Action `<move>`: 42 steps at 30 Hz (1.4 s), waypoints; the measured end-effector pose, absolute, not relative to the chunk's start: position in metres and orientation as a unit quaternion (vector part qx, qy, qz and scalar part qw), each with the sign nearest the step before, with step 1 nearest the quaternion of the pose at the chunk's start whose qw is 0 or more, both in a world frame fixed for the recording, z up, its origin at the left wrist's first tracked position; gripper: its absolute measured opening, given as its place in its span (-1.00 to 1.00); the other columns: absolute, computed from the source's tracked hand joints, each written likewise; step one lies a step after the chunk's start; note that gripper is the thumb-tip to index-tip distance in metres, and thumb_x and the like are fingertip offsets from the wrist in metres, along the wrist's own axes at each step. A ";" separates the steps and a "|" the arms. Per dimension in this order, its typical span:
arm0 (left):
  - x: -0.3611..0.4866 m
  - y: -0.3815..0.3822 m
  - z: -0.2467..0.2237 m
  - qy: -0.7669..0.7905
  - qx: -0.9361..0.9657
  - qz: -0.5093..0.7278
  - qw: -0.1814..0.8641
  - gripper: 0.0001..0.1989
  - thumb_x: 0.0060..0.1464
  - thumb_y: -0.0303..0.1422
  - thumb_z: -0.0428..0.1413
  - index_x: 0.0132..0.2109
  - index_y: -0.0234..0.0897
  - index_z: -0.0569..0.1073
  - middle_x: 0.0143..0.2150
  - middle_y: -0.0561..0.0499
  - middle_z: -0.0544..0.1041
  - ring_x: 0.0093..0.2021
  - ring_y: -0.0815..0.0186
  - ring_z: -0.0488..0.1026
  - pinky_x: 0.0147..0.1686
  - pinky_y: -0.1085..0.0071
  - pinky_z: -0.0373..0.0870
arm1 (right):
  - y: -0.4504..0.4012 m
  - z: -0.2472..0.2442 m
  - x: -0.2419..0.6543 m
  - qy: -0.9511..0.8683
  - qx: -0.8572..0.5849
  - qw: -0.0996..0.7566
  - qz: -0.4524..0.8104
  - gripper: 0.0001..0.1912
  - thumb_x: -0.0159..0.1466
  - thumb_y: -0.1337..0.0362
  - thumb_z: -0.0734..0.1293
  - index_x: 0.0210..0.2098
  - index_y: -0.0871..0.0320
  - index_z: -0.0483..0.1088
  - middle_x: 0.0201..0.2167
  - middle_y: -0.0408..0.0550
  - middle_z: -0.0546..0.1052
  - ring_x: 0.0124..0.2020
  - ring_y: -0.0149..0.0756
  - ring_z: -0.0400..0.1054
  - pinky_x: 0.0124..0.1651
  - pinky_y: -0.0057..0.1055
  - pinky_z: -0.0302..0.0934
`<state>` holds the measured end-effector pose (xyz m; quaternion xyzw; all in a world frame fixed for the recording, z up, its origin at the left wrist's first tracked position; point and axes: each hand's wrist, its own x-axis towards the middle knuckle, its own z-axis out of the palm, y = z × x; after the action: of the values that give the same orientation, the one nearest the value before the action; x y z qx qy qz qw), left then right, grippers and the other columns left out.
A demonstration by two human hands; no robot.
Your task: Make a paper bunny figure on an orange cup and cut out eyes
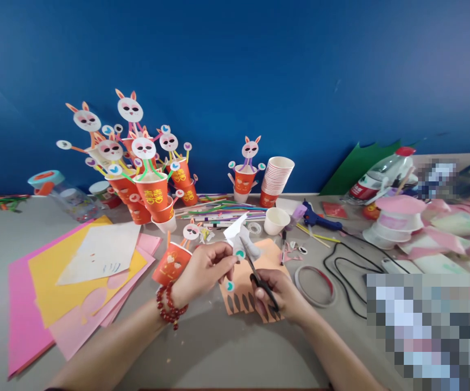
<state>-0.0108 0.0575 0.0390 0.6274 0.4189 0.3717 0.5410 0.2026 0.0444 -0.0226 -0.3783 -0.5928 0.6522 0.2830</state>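
My left hand [214, 269] pinches a piece of white paper [235, 232] that bears a small teal mark. In my right hand [277, 296] is a pair of scissors [264, 283] with black handles, its blades reaching up to the white paper. A small white disc [230, 285] with a teal mark lies just below my left fingers. Beneath both hands is an orange sheet [269, 251] with a row of dark oval shapes along its near edge. Left of my left hand, an orange paper cup [172, 264] with a rabbit face [191, 232] leans tilted.
Stacked orange cups with rabbit figures [153, 195] stand at the back left. Coloured paper sheets [39, 282] lie at the left. Farther right are a cup stack [277, 176], a blue glue gun [320, 218], its black cable [343, 258], a tape roll [315, 286] and a bottle [381, 174].
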 end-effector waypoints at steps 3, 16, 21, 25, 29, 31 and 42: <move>-0.010 0.057 0.039 0.421 0.631 0.362 0.542 -0.70 0.22 -0.24 0.06 -0.45 -0.28 0.32 -0.56 0.09 0.43 -0.59 0.47 0.29 -0.55 0.54 0.21 | 0.045 -0.024 0.202 -0.582 -0.368 0.281 0.669 -0.43 0.06 -0.25 0.40 -0.50 0.12 0.22 -0.70 -0.19 0.42 -0.70 -0.42 0.26 -0.65 -0.55 0.03; -0.012 0.058 0.041 0.424 0.637 0.354 0.538 -0.77 0.18 -0.35 0.06 -0.45 -0.29 0.32 -0.57 0.10 0.42 -0.58 0.47 0.31 -0.57 0.57 0.23 | 0.047 -0.028 0.206 -0.619 -0.342 0.283 0.648 -0.45 0.15 -0.24 0.34 -0.50 0.13 0.22 -0.70 -0.15 0.43 -0.70 -0.40 0.26 -0.65 -0.54 0.01; -0.014 0.058 0.040 0.430 0.640 0.348 0.533 -0.80 0.17 -0.37 0.04 -0.43 -0.29 0.33 -0.56 0.10 0.43 -0.58 0.47 0.30 -0.56 0.56 0.23 | 0.047 -0.026 0.205 -0.627 -0.342 0.288 0.638 -0.44 0.15 -0.25 0.33 -0.51 0.13 0.23 -0.71 -0.14 0.43 -0.71 -0.40 0.24 -0.65 -0.52 0.00; -0.014 0.059 0.042 0.432 0.646 0.345 0.527 -0.80 0.18 -0.35 0.04 -0.42 -0.29 0.33 -0.56 0.09 0.43 -0.58 0.46 0.31 -0.56 0.56 0.22 | 0.047 -0.026 0.205 -0.625 -0.347 0.286 0.638 -0.44 0.14 -0.26 0.34 -0.51 0.12 0.22 -0.71 -0.15 0.42 -0.72 -0.41 0.22 -0.67 -0.53 -0.01; -0.014 0.059 0.046 0.435 0.644 0.346 0.525 -0.79 0.17 -0.34 0.05 -0.43 -0.29 0.33 -0.58 0.11 0.42 -0.59 0.48 0.29 -0.58 0.58 0.19 | 0.047 -0.027 0.205 -0.631 -0.346 0.291 0.631 -0.43 0.14 -0.27 0.33 -0.52 0.12 0.22 -0.72 -0.16 0.41 -0.73 -0.41 0.21 -0.66 -0.52 -0.01; -0.014 0.058 0.047 0.438 0.644 0.342 0.525 -0.79 0.16 -0.33 0.06 -0.43 -0.29 0.33 -0.58 0.11 0.42 -0.60 0.49 0.28 -0.58 0.58 0.19 | 0.047 -0.027 0.205 -0.630 -0.348 0.293 0.630 -0.43 0.14 -0.27 0.33 -0.52 0.12 0.22 -0.73 -0.17 0.40 -0.73 -0.41 0.22 -0.66 -0.52 -0.01; -0.015 0.061 0.047 0.443 0.649 0.335 0.521 -0.81 0.16 -0.34 0.06 -0.42 -0.28 0.34 -0.58 0.11 0.43 -0.60 0.48 0.28 -0.57 0.57 0.20 | 0.047 -0.023 0.204 -0.646 -0.358 0.282 0.612 -0.41 0.14 -0.30 0.30 -0.55 0.11 0.20 -0.75 -0.17 0.39 -0.74 -0.40 0.21 -0.69 -0.52 -0.01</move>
<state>-0.0154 0.0605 0.0468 0.6485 0.4428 0.3352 0.5206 0.2041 0.0467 -0.0227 -0.3585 -0.6458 0.6121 0.2825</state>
